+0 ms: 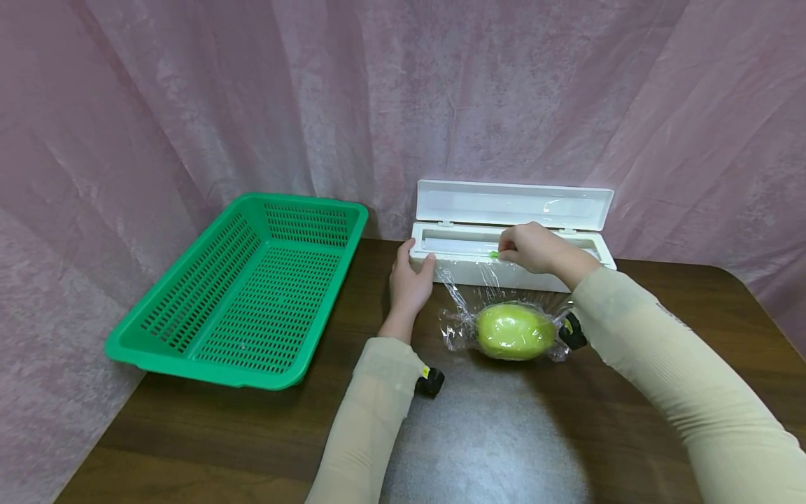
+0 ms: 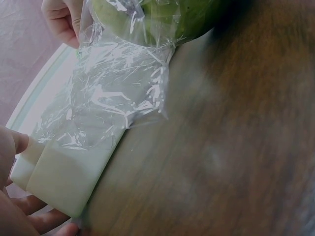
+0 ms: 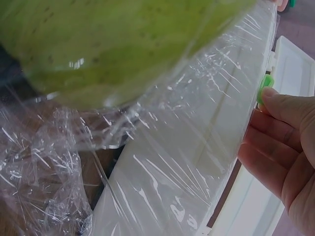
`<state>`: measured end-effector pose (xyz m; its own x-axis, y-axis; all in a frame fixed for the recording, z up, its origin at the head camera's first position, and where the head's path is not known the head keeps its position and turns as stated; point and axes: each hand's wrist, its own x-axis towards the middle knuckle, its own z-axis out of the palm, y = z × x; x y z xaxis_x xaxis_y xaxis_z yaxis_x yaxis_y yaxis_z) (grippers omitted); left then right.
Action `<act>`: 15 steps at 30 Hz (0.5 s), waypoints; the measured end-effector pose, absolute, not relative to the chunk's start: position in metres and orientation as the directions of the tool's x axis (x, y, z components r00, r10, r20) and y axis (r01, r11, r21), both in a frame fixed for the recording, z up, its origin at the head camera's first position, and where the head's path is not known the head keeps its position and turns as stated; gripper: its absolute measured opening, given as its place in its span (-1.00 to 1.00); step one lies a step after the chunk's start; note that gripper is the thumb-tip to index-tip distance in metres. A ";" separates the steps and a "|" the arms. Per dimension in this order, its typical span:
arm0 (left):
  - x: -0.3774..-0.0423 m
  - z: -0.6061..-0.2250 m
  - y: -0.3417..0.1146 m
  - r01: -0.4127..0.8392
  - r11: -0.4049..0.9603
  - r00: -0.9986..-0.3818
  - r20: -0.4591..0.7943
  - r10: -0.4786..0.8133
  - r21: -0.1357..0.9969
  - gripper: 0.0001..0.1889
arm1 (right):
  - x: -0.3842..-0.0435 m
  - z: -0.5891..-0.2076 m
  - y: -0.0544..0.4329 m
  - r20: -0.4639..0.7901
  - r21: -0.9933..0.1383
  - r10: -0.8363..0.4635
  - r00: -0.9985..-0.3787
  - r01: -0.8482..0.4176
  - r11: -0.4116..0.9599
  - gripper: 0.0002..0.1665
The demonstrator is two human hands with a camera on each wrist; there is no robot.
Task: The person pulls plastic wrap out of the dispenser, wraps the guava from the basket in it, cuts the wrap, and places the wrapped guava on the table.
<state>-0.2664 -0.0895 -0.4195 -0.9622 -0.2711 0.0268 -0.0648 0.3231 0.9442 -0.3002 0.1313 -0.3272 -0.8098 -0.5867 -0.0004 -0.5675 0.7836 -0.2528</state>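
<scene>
Green basket (image 1: 271,301) sat far left. Left hand (image 1: 411,283) gripped the left end of the white cling-film dispenser (image 1: 497,205); looked light, stiff, best held by its ends. Green fruit (image 1: 515,330) sat on the table (image 1: 252,434) just in front, wrapped in slippery film (image 1: 457,332); probably firm, weighty, best cupped from both sides. Right hand (image 1: 534,248) pinched the green slider (image 3: 265,87).

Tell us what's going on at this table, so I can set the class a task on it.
A person's left hand holds one end of a white box, whose lid stands open. Their right hand pinches a small green tab at the box's edge. Clear film wraps a green fruit in front and stretches back to the box. A green basket sits on the left.
</scene>
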 end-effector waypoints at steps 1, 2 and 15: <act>-0.266 -0.419 -0.090 -0.064 0.324 -0.962 0.028 -0.271 0.944 -0.41 | -0.300 -0.327 0.131 0.001 -0.252 -0.586 -0.810 -0.568 0.784 -0.88; -0.266 -0.420 -0.090 -0.064 0.325 -0.962 0.028 -0.272 0.943 -0.41 | -0.300 -0.327 0.131 0.001 -0.252 -0.588 -0.809 -0.569 0.783 -0.88; -0.267 -0.420 -0.090 -0.067 0.331 -0.963 0.026 -0.269 0.941 -0.41 | -0.301 -0.328 0.135 -0.015 -0.258 -0.576 -0.817 -0.553 0.792 -0.87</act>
<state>-0.2666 -0.0900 -0.4197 -0.9627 -0.2694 0.0261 -0.0672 0.3313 0.9411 -0.3009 0.1351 -0.3281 -0.8175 -0.5758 -0.0148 -0.5533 0.7922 -0.2576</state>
